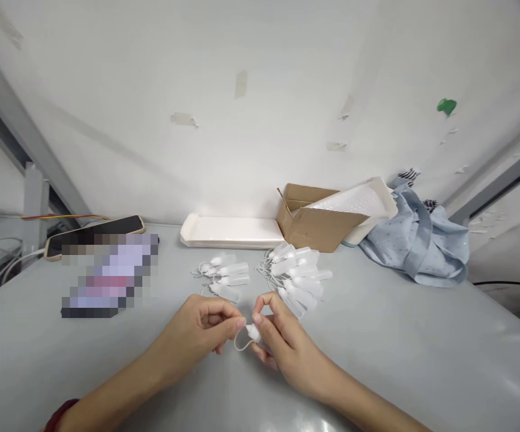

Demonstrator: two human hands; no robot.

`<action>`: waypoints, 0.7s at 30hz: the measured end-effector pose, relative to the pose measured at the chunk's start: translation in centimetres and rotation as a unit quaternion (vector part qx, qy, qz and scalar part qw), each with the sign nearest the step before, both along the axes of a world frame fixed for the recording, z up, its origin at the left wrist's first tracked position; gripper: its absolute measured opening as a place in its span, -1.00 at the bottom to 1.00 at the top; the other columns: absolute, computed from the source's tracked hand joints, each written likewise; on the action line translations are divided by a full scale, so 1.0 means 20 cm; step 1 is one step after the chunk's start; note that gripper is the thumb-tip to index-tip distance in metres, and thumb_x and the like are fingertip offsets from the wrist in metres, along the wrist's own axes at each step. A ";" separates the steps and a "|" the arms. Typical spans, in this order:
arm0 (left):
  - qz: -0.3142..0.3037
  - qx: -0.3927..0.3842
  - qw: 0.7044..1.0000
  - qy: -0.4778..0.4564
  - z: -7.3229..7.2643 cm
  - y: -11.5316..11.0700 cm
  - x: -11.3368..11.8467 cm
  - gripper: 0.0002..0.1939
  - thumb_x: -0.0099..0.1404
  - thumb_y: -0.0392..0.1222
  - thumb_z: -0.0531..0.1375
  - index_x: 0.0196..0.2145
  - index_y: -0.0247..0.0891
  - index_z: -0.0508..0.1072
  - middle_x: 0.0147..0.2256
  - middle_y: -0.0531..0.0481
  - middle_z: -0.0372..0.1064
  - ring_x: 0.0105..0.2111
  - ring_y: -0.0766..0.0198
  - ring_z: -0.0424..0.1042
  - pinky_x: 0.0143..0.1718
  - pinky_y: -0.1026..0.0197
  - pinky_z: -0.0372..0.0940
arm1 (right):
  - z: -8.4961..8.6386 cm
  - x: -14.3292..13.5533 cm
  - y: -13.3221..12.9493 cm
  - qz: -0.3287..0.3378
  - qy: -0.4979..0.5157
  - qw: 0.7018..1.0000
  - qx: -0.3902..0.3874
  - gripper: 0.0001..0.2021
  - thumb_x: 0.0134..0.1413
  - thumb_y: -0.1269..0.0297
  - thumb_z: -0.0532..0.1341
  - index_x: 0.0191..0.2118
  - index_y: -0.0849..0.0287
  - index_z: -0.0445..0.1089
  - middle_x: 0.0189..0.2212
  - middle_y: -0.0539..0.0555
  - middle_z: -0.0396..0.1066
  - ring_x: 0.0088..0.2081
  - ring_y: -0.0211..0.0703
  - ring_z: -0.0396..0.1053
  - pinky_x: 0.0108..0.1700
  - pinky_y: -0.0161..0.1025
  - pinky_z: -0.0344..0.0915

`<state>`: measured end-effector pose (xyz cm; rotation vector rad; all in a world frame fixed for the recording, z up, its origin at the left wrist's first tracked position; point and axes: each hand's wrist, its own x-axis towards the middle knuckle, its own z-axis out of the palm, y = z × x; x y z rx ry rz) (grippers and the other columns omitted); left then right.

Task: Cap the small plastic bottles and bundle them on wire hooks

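My right hand (282, 342) is closed round a small white squeeze bottle (253, 332) with a pointed nozzle aimed left; the fingers hide most of its body. A thin pale cord (238, 347) loops from the bottle's neck to the fingertips of my left hand (212, 324), which are pinched together at its end. Whether a small cap sits in that pinch is hidden. Just beyond my hands lie two groups of similar white bottles with cords: a smaller group (234, 279) on the left and a larger pile (298, 273) on the right.
Against the wall stand a flat stack of white padded envelopes (237, 231) and an open cardboard box (327, 229) holding another envelope. A light blue cloth bag (426, 252) is at the right. Leftward lie a blurred-out phone (111, 276) and a dark cased device (98, 231) with cables.
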<state>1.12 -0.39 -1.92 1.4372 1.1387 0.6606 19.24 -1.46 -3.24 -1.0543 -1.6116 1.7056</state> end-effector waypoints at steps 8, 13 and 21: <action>0.009 0.005 1.000 -0.011 -0.02 0.06 -0.03 -0.65 0.24 0.03 0.08 -0.48 -0.28 0.45 -0.62 0.12 0.23 -0.62 0.38 0.19 -0.54 0.32 0.12 | 0.00 0.02 0.04 -0.009 -0.063 0.994 0.086 -0.73 0.29 0.00 -0.15 -0.23 0.10 0.01 -0.60 -0.14 0.11 -0.53 -0.31 0.08 -0.43 -0.33 0.05; -0.027 -0.023 0.999 -0.006 -0.01 0.04 -0.02 -0.77 0.17 -0.05 0.18 -0.44 -0.28 0.45 -0.61 0.14 0.22 -0.59 0.38 0.20 -0.53 0.33 0.12 | 0.01 0.02 0.03 0.010 -0.063 0.996 0.056 -0.73 0.28 -0.01 -0.14 -0.22 0.10 0.01 -0.61 -0.15 0.13 -0.56 -0.34 0.04 -0.48 -0.37 0.03; -0.082 -0.059 0.995 0.006 0.00 0.04 -0.05 -0.81 0.16 -0.12 0.19 -0.49 -0.30 0.44 -0.64 0.15 0.22 -0.60 0.39 0.20 -0.53 0.33 0.12 | 0.03 0.01 0.02 0.046 -0.016 0.998 -0.025 -0.74 0.25 0.00 -0.06 -0.26 0.10 0.06 -0.62 -0.17 0.06 -0.60 -0.37 0.09 -0.57 -0.44 0.00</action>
